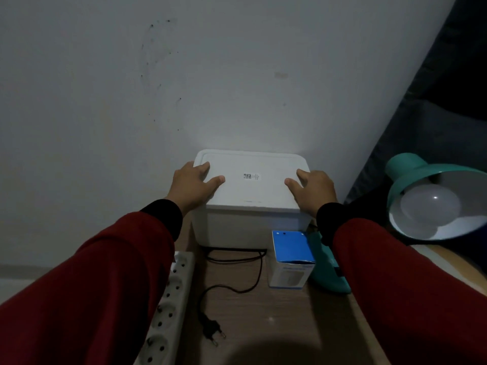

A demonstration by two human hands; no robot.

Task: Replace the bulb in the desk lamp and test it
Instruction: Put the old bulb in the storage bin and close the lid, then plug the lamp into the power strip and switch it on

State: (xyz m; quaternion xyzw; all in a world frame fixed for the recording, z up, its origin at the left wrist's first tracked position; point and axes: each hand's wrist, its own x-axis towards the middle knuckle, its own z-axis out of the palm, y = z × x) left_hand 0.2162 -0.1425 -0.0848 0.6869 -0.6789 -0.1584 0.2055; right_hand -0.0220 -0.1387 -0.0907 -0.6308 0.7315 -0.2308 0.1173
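— While both hands lay flat, where was the lamp?
— Right of them: left hand (193, 186) and right hand (313, 191), fingers spread on the white lidded plastic box (251, 180) — the teal desk lamp (432, 196), white bulb (429, 206) fitted, untouched.

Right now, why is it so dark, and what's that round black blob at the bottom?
In the head view the room is dim and the lamp's bulb is unlit; its plug lies loose on the table. The white box is the brightest thing. The blob is probably a shadow. The sleeve edges look soft and stretched by the wide lens.
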